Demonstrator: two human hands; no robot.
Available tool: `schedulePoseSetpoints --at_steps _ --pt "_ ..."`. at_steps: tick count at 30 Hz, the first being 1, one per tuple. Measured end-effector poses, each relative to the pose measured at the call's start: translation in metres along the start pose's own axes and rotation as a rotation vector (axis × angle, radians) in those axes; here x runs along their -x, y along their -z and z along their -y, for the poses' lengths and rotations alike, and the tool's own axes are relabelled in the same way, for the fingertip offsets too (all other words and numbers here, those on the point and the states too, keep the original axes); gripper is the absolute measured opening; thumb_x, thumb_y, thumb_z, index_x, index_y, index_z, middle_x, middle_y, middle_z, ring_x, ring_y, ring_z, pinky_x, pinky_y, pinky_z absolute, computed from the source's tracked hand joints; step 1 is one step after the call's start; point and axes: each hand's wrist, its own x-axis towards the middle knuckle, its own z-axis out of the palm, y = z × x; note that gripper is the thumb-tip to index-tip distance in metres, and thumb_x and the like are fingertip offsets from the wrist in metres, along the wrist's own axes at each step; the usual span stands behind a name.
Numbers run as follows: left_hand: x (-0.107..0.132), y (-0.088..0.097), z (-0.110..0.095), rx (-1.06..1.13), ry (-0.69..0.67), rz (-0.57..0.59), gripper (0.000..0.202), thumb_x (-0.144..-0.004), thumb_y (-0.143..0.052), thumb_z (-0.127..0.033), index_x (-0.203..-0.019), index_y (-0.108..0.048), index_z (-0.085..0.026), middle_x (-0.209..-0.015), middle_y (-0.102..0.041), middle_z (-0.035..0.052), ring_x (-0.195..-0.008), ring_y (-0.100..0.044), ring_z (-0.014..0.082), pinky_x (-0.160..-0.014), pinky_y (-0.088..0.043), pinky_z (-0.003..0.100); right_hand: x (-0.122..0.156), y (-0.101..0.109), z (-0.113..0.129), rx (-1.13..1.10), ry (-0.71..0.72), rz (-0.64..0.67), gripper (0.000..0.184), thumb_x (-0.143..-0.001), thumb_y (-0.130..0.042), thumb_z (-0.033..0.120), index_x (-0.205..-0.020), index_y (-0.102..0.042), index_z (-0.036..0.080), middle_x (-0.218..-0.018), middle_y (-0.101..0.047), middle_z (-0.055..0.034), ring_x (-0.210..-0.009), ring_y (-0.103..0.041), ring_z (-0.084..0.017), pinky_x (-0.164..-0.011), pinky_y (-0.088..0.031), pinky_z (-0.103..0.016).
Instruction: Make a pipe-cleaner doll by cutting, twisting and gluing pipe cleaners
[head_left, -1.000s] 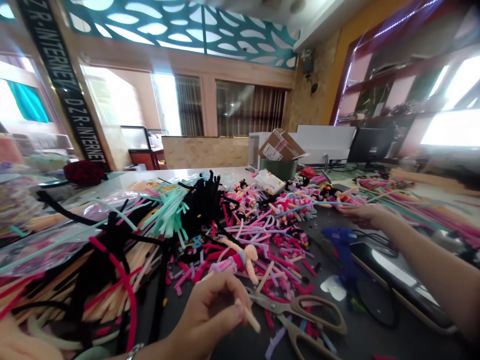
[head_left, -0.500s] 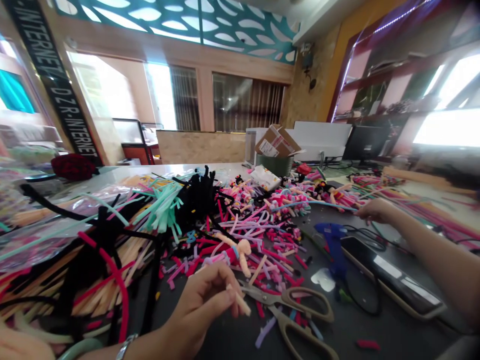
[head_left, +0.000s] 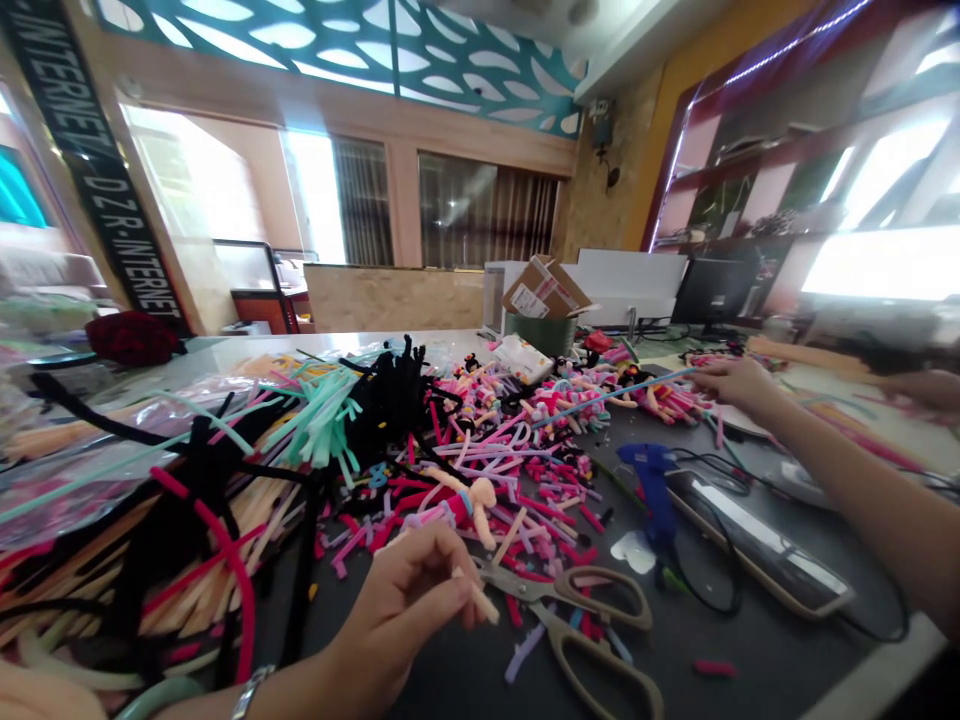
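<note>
My left hand (head_left: 405, 600), with a metal bracelet at the wrist, pinches a short cream pipe cleaner piece (head_left: 476, 598) between its fingertips. Just beyond it lies a small pipe-cleaner doll (head_left: 457, 505) on a heap of cut pink, red and purple pieces (head_left: 480, 470). Tan-handled scissors (head_left: 577, 620) lie to the right of that hand, not touched. My right hand (head_left: 735, 385) grips one end of a long light-blue pipe cleaner (head_left: 615, 397), which stretches left over more colourful pieces.
Bundles of black pipe cleaners (head_left: 386, 410) and mint strips (head_left: 319, 420) rise left of the heap. A blue glue gun (head_left: 652, 490) and a phone (head_left: 757, 540) lie on the dark table (head_left: 450, 680). A co-worker's hand (head_left: 926, 390) reaches in at the right.
My right hand has moved up and left, tilting the blue pipe cleaner. The view has swung slightly, and a co-worker's hand has appeared at the right. My left hand looks almost unchanged.
</note>
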Motion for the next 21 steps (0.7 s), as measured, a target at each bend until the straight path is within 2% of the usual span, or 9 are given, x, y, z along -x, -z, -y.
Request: schedulePoseSetpoints --at_steps 2,4,6,8,11,14,19,21 --pt "0.000 0.002 0.002 -0.034 0.001 -0.004 0.019 -0.083 -0.060 -0.031 -0.075 -0.054 -0.015 -0.068 -0.063 0.0034 -0.061 -0.057 0.0126 -0.060 -0.044 0.023 0.000 0.003 0.020 -0.029 -0.059 0.154 0.031 -0.094 -0.044 0.035 -0.089 -0.064 0.012 -0.082 -0.063 -0.0016 -0.062 -0.060 -0.008 -0.056 -0.050 -0.021" --pt "0.000 0.003 0.004 -0.069 0.008 0.004 0.019 -0.083 -0.059 -0.032 -0.075 -0.053 -0.015 -0.063 -0.060 0.0012 -0.057 -0.056 0.0120 -0.058 -0.043 0.023 0.002 0.005 0.048 -0.090 -0.070 0.216 0.036 -0.089 -0.048 0.037 -0.084 -0.068 0.007 -0.066 -0.061 0.0011 -0.049 -0.054 -0.004 -0.048 -0.044 -0.018" --pt "-0.001 0.004 0.004 -0.111 0.000 0.009 0.019 -0.084 -0.058 -0.032 -0.076 -0.052 -0.016 -0.057 -0.056 -0.0012 -0.052 -0.053 0.0108 -0.055 -0.042 0.022 0.005 0.006 0.081 -0.184 -0.046 0.212 0.046 -0.078 -0.054 0.040 -0.086 -0.071 -0.002 -0.058 -0.061 -0.0025 -0.046 -0.048 -0.002 -0.047 -0.036 -0.024" --pt "-0.004 0.003 0.001 -0.173 -0.042 -0.004 0.018 -0.084 -0.057 -0.030 -0.076 -0.052 -0.016 -0.059 -0.056 -0.0013 -0.053 -0.052 0.0104 -0.056 -0.041 0.022 0.011 0.006 0.114 -0.270 -0.023 0.205 0.048 -0.071 -0.060 0.038 -0.091 -0.070 -0.004 -0.050 -0.057 0.0013 -0.045 -0.044 0.000 -0.048 -0.034 -0.026" --pt "-0.012 0.003 -0.007 -0.278 -0.115 -0.060 0.015 -0.085 -0.056 -0.027 -0.075 -0.055 -0.015 -0.069 -0.057 0.0006 -0.064 -0.053 0.0114 -0.063 -0.042 0.022 0.021 0.003 0.153 -0.383 0.019 0.256 0.045 -0.071 -0.060 0.033 -0.094 -0.069 -0.005 -0.050 -0.055 0.0035 -0.046 -0.046 0.001 -0.049 -0.033 -0.025" --pt "-0.023 0.007 -0.014 -0.378 -0.177 -0.094 0.013 -0.087 -0.054 -0.026 -0.079 -0.057 -0.016 -0.080 -0.061 0.0035 -0.081 -0.056 0.0155 -0.078 -0.042 0.026 0.034 -0.002 0.181 -0.462 0.068 0.333 0.035 -0.077 -0.060 0.028 -0.093 -0.070 -0.001 -0.047 -0.054 0.0047 -0.045 -0.047 0.000 -0.047 -0.034 -0.022" --pt "-0.030 0.015 -0.017 -0.403 -0.220 -0.086 0.011 -0.087 -0.054 -0.025 -0.084 -0.057 -0.016 -0.087 -0.062 0.0057 -0.086 -0.057 0.0178 -0.082 -0.043 0.030 0.061 -0.004 0.214 -0.498 0.139 0.478 0.024 -0.081 -0.062 0.031 -0.081 -0.072 0.009 -0.047 -0.056 0.0033 -0.039 -0.049 -0.003 -0.039 -0.038 -0.019" --pt "-0.027 0.017 -0.016 -0.416 -0.225 -0.060 0.012 -0.086 -0.055 -0.027 -0.084 -0.057 -0.015 -0.088 -0.062 0.0066 -0.087 -0.057 0.0188 -0.083 -0.042 0.031 0.068 0.000 0.220 -0.332 0.190 0.463 0.034 -0.086 -0.052 0.036 -0.088 -0.071 0.008 -0.051 -0.059 0.0023 -0.041 -0.052 -0.002 -0.043 -0.038 -0.019"
